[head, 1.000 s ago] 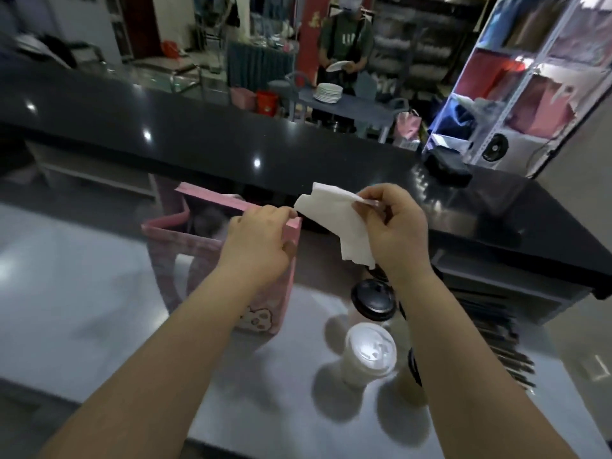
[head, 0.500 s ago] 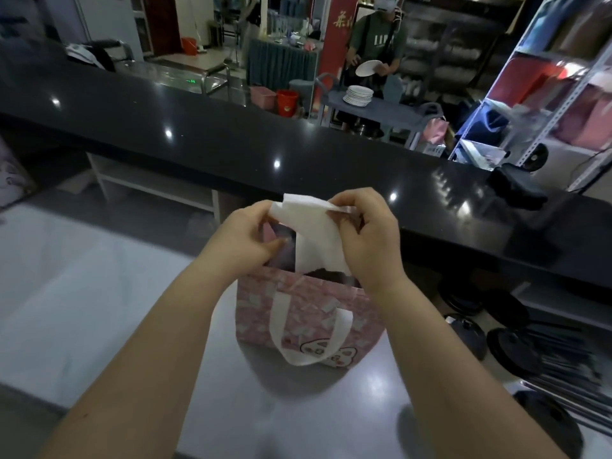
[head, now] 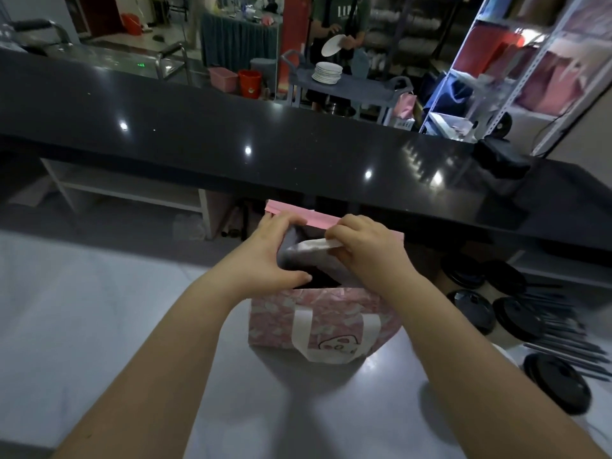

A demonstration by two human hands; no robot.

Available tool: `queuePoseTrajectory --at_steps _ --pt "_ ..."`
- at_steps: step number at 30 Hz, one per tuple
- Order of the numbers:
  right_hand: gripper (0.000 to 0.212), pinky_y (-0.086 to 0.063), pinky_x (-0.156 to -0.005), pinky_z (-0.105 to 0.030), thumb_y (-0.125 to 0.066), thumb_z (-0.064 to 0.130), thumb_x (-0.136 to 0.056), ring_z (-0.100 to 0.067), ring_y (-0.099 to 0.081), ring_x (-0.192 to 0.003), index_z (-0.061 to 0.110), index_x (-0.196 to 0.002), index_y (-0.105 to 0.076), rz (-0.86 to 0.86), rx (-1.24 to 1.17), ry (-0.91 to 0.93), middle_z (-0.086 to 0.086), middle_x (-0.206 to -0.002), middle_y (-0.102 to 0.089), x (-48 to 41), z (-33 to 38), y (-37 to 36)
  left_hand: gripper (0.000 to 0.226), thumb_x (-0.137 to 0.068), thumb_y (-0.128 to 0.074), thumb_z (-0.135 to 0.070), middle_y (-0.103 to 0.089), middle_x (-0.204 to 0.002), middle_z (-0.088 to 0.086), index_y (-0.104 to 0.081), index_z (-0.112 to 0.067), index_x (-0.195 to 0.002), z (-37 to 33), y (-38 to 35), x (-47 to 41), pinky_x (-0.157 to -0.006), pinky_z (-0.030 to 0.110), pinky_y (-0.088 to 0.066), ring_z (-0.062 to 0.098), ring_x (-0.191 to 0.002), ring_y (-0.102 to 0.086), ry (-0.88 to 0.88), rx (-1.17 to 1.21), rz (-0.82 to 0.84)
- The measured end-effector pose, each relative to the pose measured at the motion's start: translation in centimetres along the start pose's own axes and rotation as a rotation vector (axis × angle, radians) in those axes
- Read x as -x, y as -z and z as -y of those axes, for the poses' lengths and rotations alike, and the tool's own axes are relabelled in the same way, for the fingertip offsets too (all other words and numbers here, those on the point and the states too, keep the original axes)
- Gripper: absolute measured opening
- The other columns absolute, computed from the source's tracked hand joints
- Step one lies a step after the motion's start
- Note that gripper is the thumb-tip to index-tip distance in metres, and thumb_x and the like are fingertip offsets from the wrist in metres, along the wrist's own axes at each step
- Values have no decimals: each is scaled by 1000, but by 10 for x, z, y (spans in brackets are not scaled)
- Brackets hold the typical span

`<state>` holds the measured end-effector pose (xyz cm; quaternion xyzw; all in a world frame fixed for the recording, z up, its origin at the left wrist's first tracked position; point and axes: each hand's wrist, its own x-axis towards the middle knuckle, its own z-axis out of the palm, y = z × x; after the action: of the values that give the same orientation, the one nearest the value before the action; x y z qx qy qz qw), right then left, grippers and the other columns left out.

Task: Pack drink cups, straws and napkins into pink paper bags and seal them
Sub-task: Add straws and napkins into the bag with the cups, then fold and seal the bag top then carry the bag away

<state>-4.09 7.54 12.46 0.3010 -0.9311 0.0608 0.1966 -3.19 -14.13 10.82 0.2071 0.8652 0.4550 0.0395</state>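
My left forearm (head: 172,342) and right forearm (head: 463,359) are bare from wrist to frame edge. My left hand (head: 265,260) and right hand (head: 367,250) are likewise bare, with short, rounded fingers.

Pale grey worktop (head: 99,326), glossy, runs across the lower frame. A pink paper bag (head: 275,323) stands upright on it near the middle, top open, with a white handle (head: 331,354) hanging down its near face. Right of the bag is a cluster of black-lidded cups (head: 518,318) - several, close together. A lone cup (head: 556,387) sits nearer the front edge. Black straws (head: 569,332) lie in a loose pile just beside the cups, far right. Behind the worktop runs a higher black counter (head: 198,127) - a dark object (head: 500,160) sits on its right end, too blurred to identify.
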Motion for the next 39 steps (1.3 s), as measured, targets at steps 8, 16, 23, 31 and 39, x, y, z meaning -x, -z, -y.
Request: queuePoseTrajectory --at_steps 8,16,23,31,39 --pt "24 -49 -80 -26 -73 23 -84 -6 -54 -92 23 -107 -68 -130 -275 -313 13 -99 -60 19 -7 17 75 -77 -77 -48 -34 -142 -31 -31 -59 -136 11 2 10 -103 23 -41 -15 -124 -38 -84 -3 -14" --pt "20 -50 -77 -15 -66 18 -90 -8 -61 -92 24 -108 -63 -643 -814 -819 1 -107 -61 98 -1 4 79 -66 -84 -51 -42 -140 -38 -45 -55 -135 37 -1 40 -92 15 -39 -18 -124 -42 -104 151 -169" --pt "32 -55 -74 -21 -69 30 -76 -13 -68 -92 23 -107 -66 -402 -1284 -862 2 -98 -73 124 1 -26 48 -71 -83 -35 -69 -109 -23 -65 -49 -113 55 1 46 -88 26 -52 -1 -102 -65 18 255 -217" --pt "24 -53 -61 -17 -64 2 -87 -4 -68 -69 23 -80 -73 -523 -1209 -906 8 -74 -73 122 3 -31 16 -74 -76 -27 -76 -83 -9 -77 -41 -82 49 -22 44 -67 13 -53 7 -79 -72 72 482 -333" --pt "21 -56 -62 -20 -75 15 -69 -11 -72 -75 17 -90 -70 -292 -1246 -913 3 -82 -76 131 -13 -32 29 -77 -80 -9 -76 -91 -11 -74 -32 -93 61 -50 55 -73 21 -59 7 -85 -72 207 473 -352"
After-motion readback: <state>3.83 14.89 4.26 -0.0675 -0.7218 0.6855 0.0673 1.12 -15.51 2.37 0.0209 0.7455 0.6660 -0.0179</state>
